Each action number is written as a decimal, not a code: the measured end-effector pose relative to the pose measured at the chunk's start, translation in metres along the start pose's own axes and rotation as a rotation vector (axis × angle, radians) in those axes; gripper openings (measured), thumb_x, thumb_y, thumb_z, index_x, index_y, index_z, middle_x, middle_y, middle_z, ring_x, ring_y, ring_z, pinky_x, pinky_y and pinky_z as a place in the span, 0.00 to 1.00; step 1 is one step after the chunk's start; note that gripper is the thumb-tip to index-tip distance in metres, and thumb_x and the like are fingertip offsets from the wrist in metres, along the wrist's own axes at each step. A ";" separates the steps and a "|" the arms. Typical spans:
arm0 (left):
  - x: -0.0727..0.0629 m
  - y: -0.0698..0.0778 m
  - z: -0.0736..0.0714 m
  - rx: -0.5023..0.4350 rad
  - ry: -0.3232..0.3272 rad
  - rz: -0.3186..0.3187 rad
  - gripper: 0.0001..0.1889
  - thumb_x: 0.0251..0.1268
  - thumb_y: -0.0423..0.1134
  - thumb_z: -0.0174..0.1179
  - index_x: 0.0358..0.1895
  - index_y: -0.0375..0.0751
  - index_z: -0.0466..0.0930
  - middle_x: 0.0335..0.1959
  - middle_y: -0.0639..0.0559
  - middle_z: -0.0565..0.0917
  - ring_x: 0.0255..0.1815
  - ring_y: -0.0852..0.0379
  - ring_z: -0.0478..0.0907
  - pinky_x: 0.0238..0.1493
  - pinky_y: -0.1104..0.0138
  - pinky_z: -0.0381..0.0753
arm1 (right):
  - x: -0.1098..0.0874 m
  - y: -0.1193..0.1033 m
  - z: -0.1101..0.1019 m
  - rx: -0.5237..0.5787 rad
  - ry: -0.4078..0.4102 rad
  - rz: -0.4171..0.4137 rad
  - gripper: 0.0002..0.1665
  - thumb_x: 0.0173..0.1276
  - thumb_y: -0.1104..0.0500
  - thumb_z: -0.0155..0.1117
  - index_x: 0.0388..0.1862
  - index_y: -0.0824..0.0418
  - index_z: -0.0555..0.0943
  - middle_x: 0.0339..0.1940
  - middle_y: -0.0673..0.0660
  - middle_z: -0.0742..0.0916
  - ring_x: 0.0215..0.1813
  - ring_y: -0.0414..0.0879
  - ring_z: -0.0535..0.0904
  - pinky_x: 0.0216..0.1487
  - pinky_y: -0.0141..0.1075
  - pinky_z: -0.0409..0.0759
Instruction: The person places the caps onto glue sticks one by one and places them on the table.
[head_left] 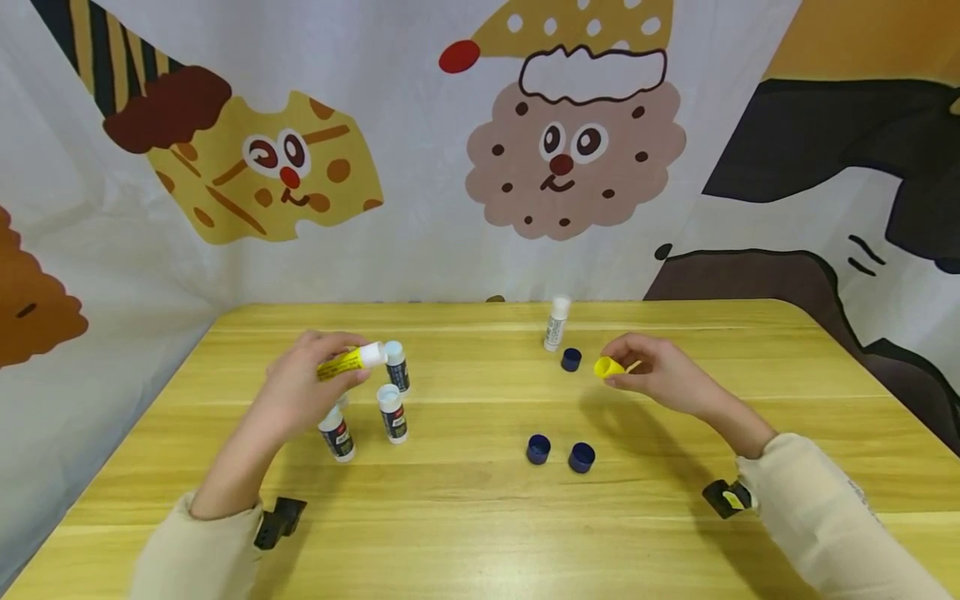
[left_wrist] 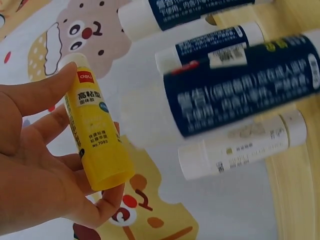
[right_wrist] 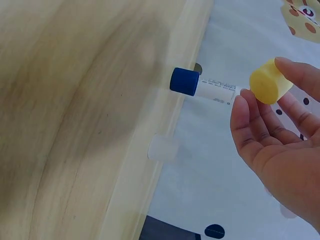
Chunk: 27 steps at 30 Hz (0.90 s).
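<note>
My left hand (head_left: 300, 383) grips a yellow glue stick (left_wrist: 100, 125) above the table's left side, its white end uncapped and tilted to the right in the head view. In my right hand (head_left: 667, 375), thumb and fingers pinch a yellow cap (right_wrist: 270, 82) over the right side, its open end showing in the head view. Close by the left hand stand uncapped dark blue and white glue sticks (head_left: 392, 412), another blue one (head_left: 397, 371) and a third (head_left: 337, 433). A white glue stick (left_wrist: 245, 145) also stands there, mostly hidden by the hand in the head view.
A white glue stick (head_left: 557, 323) stands at the back, with a blue cap (head_left: 571, 360) in front of it. Two more blue caps (head_left: 538, 449) lie mid-table. A pale, blurred cap-like piece (right_wrist: 162, 148) shows near the back edge. Behind the wooden table (head_left: 465, 517) hangs a printed curtain (head_left: 420, 250).
</note>
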<state>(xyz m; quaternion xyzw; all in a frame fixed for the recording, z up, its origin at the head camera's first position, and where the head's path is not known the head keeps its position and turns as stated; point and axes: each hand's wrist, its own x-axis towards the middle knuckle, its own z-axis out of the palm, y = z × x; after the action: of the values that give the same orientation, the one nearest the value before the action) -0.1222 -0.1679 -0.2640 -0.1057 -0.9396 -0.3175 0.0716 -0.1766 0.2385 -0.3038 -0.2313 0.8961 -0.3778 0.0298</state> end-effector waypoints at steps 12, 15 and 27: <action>0.006 0.023 0.018 -0.006 -0.017 0.006 0.17 0.58 0.37 0.62 0.52 0.42 0.77 0.43 0.39 0.73 0.41 0.43 0.70 0.42 0.48 0.54 | 0.005 -0.007 0.011 0.019 -0.012 -0.057 0.15 0.57 0.67 0.66 0.45 0.68 0.77 0.37 0.56 0.81 0.38 0.47 0.76 0.37 0.34 0.78; 0.007 0.027 0.023 -0.015 -0.022 0.004 0.18 0.58 0.37 0.62 0.52 0.42 0.77 0.44 0.40 0.72 0.41 0.44 0.71 0.43 0.48 0.55 | 0.006 -0.010 0.014 0.026 -0.015 -0.064 0.15 0.58 0.67 0.66 0.45 0.68 0.77 0.37 0.55 0.81 0.39 0.48 0.76 0.37 0.35 0.77; 0.012 0.043 0.047 -0.032 -0.032 0.052 0.17 0.55 0.36 0.65 0.51 0.44 0.79 0.43 0.44 0.75 0.41 0.45 0.72 0.45 0.50 0.56 | 0.009 -0.021 0.025 0.078 -0.016 -0.114 0.16 0.58 0.66 0.66 0.46 0.67 0.77 0.39 0.55 0.81 0.39 0.47 0.75 0.37 0.36 0.77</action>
<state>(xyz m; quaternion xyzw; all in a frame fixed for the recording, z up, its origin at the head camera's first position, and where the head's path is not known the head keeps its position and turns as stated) -0.1267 -0.1037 -0.2738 -0.1360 -0.9324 -0.3287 0.0631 -0.1704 0.2056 -0.3063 -0.2834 0.8659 -0.4115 0.0242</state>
